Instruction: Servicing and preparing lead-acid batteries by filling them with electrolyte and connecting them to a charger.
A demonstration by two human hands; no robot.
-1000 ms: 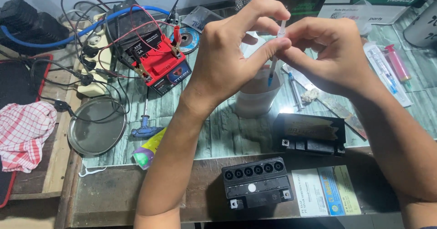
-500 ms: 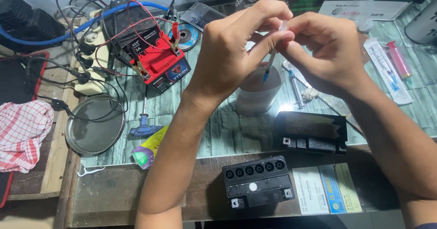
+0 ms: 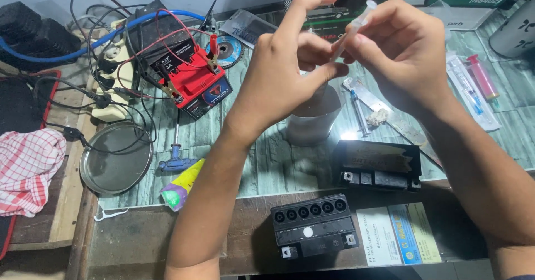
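Both hands are raised above the middle of the surface (image 3: 262,163), meeting around a thin clear syringe (image 3: 352,28) that slants from about 7 o'clock up to 1 o'clock. The left hand (image 3: 287,71) has its thumb and middle fingers pressed against the lower part of the barrel, while its index finger (image 3: 304,4) sticks up free. The right hand (image 3: 404,49) has its fingers curled in and pinches the upper part of the same barrel, with the white end of the syringe poking out above them. How tightly either hand squeezes cannot be told.

Directly beneath the hands, at 6 o'clock from them, stands a grey cup (image 3: 313,118), partly hidden by the left hand. At 3 o'clock of the cup lies a second small syringe (image 3: 358,113) beside a flat metal strip (image 3: 384,113). At 5 o'clock of the cup sits a black battery (image 3: 378,166), and nearer the front edge of the surface lies another black battery with a row of round filler holes (image 3: 313,227).

At 9 o'clock of the hands a red battery (image 3: 196,88) carries red and black clip leads amid a tangle of cables. At 7 o'clock of it rests a round metal lid (image 3: 116,158), with a blue-handled tool (image 3: 175,160) and a yellow tube (image 3: 183,184) near it. A red checked cloth (image 3: 28,168) lies at the far left. At 3 o'clock of the right hand a pink-barrelled syringe (image 3: 482,76) lies well apart.
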